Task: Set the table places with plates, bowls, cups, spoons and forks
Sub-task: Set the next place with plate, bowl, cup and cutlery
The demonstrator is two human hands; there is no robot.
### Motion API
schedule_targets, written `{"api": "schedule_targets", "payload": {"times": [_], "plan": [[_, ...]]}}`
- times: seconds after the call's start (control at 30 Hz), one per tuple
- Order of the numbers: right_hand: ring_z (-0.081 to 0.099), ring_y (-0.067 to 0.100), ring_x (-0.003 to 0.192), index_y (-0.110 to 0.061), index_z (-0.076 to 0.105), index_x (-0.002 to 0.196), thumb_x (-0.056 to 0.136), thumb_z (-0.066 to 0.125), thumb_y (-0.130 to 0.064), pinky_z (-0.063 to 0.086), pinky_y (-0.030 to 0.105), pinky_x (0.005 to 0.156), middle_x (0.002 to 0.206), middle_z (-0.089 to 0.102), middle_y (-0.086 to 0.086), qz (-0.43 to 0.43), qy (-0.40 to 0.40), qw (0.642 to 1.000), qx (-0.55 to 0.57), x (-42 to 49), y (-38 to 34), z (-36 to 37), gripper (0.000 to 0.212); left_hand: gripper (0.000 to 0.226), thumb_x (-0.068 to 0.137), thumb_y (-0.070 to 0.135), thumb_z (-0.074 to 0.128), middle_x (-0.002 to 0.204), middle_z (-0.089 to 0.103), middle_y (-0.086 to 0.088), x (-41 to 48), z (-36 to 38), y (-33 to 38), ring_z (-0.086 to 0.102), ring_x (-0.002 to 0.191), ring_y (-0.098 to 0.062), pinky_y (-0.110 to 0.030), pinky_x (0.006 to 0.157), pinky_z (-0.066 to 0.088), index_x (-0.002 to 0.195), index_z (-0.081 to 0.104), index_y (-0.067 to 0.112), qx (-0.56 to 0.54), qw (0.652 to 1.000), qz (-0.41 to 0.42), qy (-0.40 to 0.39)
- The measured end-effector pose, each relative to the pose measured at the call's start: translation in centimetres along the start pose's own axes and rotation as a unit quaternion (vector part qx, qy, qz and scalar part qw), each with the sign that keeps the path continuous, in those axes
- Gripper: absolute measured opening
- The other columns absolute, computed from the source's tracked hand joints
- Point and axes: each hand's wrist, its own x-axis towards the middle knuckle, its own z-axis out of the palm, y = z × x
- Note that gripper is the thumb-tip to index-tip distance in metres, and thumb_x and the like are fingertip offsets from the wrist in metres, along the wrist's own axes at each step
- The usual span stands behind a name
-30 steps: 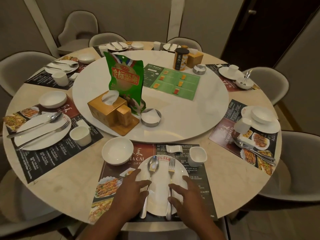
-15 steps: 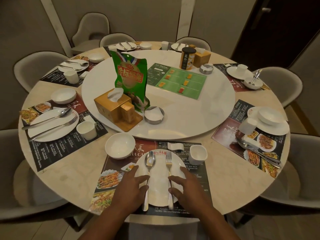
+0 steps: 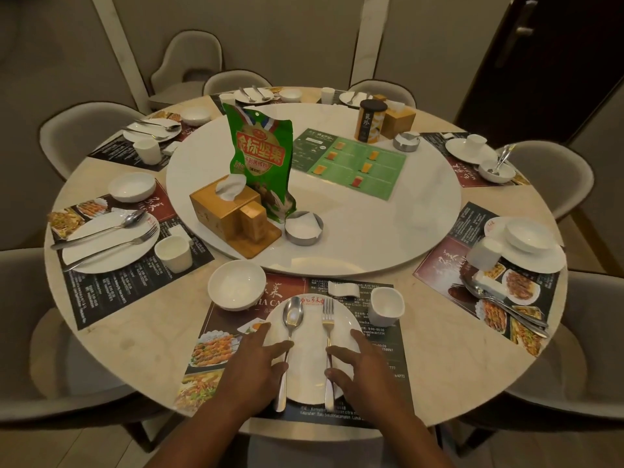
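Note:
At the near place a white plate [image 3: 310,366] lies on a dark placemat [image 3: 381,373]. A spoon [image 3: 292,317] and a fork [image 3: 328,319] lie side by side on the plate. My left hand [image 3: 256,369] rests flat on the plate's left edge, thumb touching the spoon's handle. My right hand [image 3: 366,374] rests flat on the right edge, thumb and forefinger at the fork's handle. Neither hand grips anything. A white bowl [image 3: 236,284] sits up-left of the plate, a white cup [image 3: 386,306] up-right, and a small white rest [image 3: 343,290] lies between them.
Other places around the round table hold plates, bowls and cups; at the right one [image 3: 526,251] bowl and cup are stacked on the plate, cutlery [image 3: 506,307] beside. The turntable [image 3: 371,231] carries a tissue box [image 3: 226,217], green snack bag [image 3: 260,157], menu and ashtrays. Chairs ring the table.
The view has risen and pulled back a little, so the table looks farther. My hands have spread slightly outward on the plate; spoon and fork now lie straighter and parallel.

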Motion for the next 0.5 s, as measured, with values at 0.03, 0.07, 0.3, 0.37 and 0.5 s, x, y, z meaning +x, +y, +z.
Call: {"api": "schedule_targets", "payload": {"times": [0.03, 0.07, 0.3, 0.37, 0.5], "plan": [[0.016, 0.021, 0.147, -0.046, 0.055, 0.132, 0.092, 0.059, -0.048, 0.020, 0.039, 0.119, 0.162, 0.018, -0.008, 0.002, 0.001, 1.000, 0.003, 0.00, -0.01, 0.09, 0.039, 0.040, 0.095, 0.044, 0.054, 0.161, 0.021, 0.004, 0.00, 0.00, 0.04, 0.020, 0.147, -0.022, -0.039, 0.117, 0.026, 0.135, 0.051, 0.046, 0.005, 1.000, 0.002, -0.002], [0.016, 0.020, 0.147, -0.046, 0.055, 0.132, 0.092, 0.060, -0.048, 0.020, 0.039, 0.119, 0.162, 0.017, -0.008, 0.004, 0.002, 1.000, 0.004, 0.00, 0.01, 0.16, 0.039, 0.039, 0.095, 0.044, 0.053, 0.162, 0.020, 0.004, 0.01, 0.00, 0.04, 0.020, 0.147, -0.022, -0.039, 0.117, 0.027, 0.135, 0.051, 0.046, 0.008, 1.000, 0.003, -0.004], [0.016, 0.019, 0.147, -0.046, 0.056, 0.131, 0.092, 0.061, -0.048, 0.021, 0.039, 0.119, 0.161, 0.017, -0.011, 0.017, 0.006, 1.000, 0.006, -0.29, -0.16, 0.48, 0.039, 0.038, 0.095, 0.043, 0.054, 0.161, 0.023, 0.005, -0.18, -0.12, -0.06, 0.024, 0.146, -0.021, -0.038, 0.115, 0.030, 0.132, 0.054, 0.045, 0.004, 1.000, 0.013, 0.002], [0.016, 0.019, 0.147, -0.047, 0.057, 0.130, 0.092, 0.061, -0.049, 0.021, 0.039, 0.119, 0.161, 0.017, -0.012, 0.022, 0.009, 1.000, 0.006, -0.30, -0.16, 0.62, 0.039, 0.037, 0.095, 0.044, 0.054, 0.160, 0.023, 0.005, -0.21, -0.16, -0.11, 0.024, 0.146, -0.021, -0.039, 0.115, 0.030, 0.132, 0.054, 0.046, 0.006, 1.000, 0.015, 0.002], [0.016, 0.016, 0.147, -0.045, 0.053, 0.134, 0.090, 0.061, -0.051, 0.021, 0.038, 0.119, 0.160, 0.018, -0.014, 0.029, 0.019, 0.999, 0.032, -0.38, -0.07, 0.70, 0.045, 0.036, 0.094, 0.045, 0.053, 0.161, 0.023, 0.006, -0.16, -0.11, -0.29, 0.022, 0.146, -0.021, -0.039, 0.116, 0.029, 0.131, 0.054, 0.048, -0.005, 1.000, 0.014, -0.001]]}}
